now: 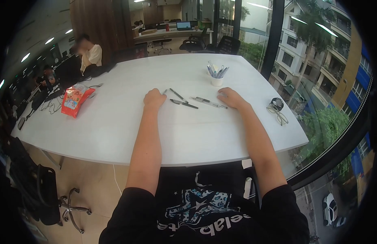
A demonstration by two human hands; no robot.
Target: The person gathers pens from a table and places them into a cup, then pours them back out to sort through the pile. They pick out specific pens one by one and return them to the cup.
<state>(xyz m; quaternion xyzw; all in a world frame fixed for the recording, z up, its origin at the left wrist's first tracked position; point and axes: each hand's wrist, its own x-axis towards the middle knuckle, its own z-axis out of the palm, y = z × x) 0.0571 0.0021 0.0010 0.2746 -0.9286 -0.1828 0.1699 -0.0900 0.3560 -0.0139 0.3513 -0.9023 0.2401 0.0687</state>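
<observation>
On the white table (115,134), my left hand (154,99) is closed, with a small grey tip showing at its right side; what it grips I cannot make out. My right hand (232,98) rests on the table with its fingers apart, just right of the clear pens (209,102). Between my hands lie a black pen (183,104) and a shorter dark pen (177,95) above it. A white cup (217,80) holding several pens stands upright behind my right hand.
A red and white packet (75,100) stands at the left, near tangled cables. Glasses (279,115) and a dark round object (277,104) lie near the right edge. A person (91,55) sits beyond the table's left side. An office chair (38,187) stands at the lower left.
</observation>
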